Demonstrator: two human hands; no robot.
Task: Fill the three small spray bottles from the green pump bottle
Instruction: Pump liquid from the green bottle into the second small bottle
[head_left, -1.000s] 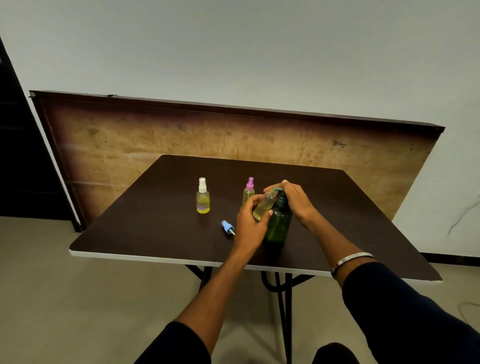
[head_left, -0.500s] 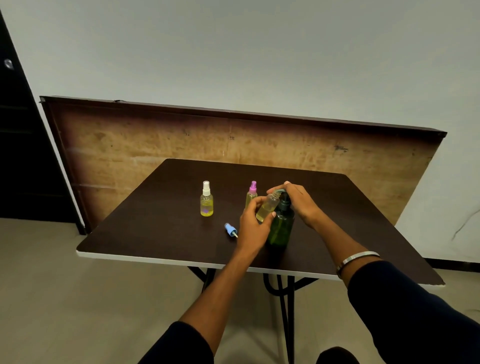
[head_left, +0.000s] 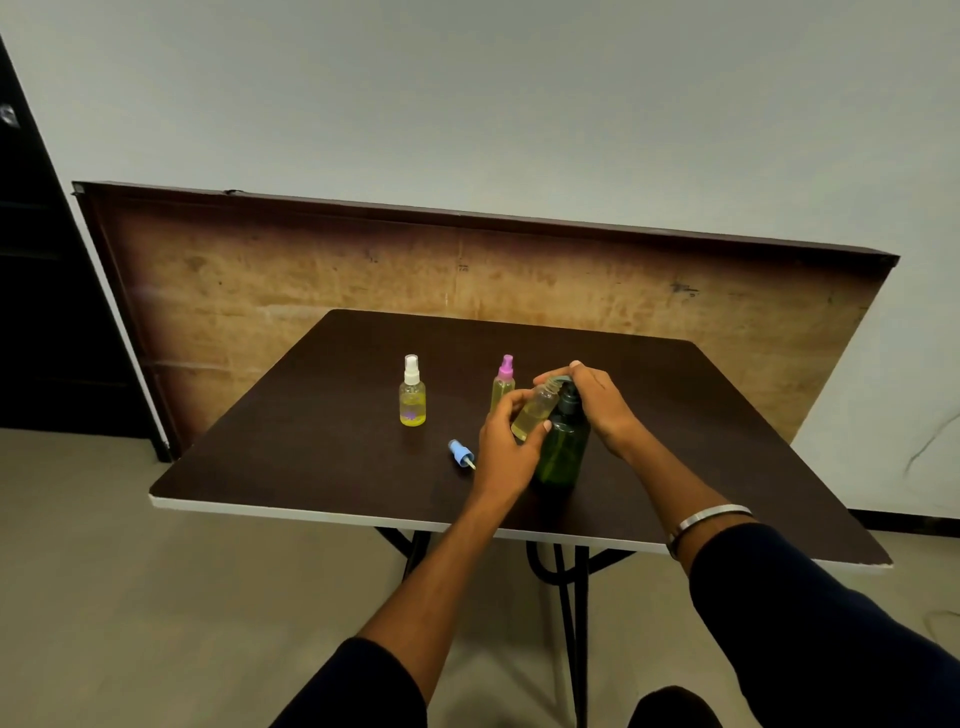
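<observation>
Green pump bottle (head_left: 563, 452) under my right fingers (head_left: 582, 376), left fingers (head_left: 511, 402) wrapped round the uncapped third bottle (head_left: 535, 413), the other two look filled already.

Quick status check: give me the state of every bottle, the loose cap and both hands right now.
White-cap bottle: upright, capped, holds yellow liquid.
Pink-cap bottle: upright, capped, holds liquid.
Open bottle: uncapped, tilted, mouth at the pump spout, partly filled.
Green bottle: upright on the table.
Blue cap: off, lying on its side.
Left hand: grips the open bottle.
Right hand: rests on the pump head.
</observation>
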